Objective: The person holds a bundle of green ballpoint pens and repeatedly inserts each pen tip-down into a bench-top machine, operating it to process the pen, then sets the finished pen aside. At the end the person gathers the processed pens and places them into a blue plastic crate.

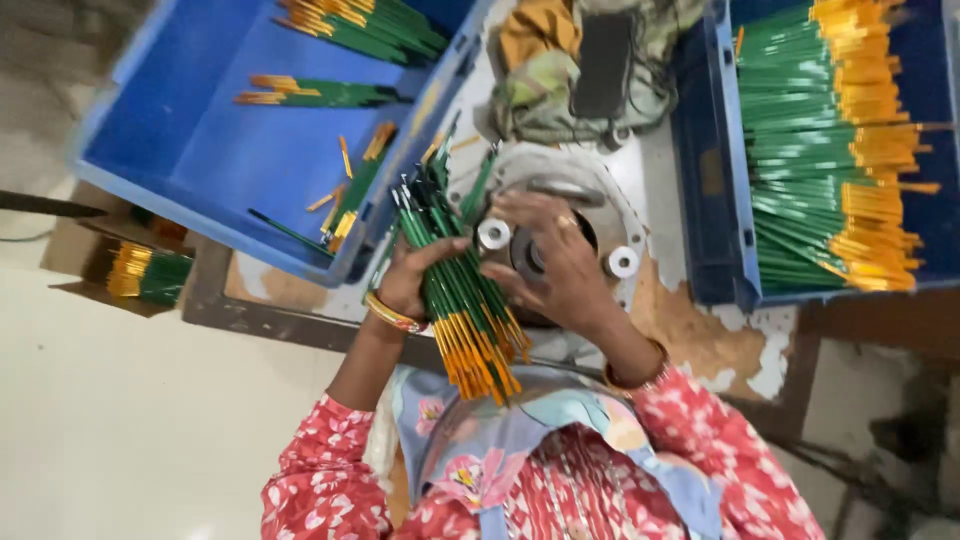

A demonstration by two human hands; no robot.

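Head view: both hands clamped on upright brush bundle, yellow ends toward body.

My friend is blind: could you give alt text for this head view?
Two hands, left hand and right hand, grip a bundle of green sticks over a round metal fixture, between two blue crates, left and right, holding more.

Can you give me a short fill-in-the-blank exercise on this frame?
1. Both hands grip a bundle of green sticks whose lower ends are coloured ____.
2. The left hand wears a ____ at its wrist.
3. The heaped crate on the right is coloured ____.
4. The right hand rests over a round ____ machine part.

Missing words: orange; bangle; blue; metal
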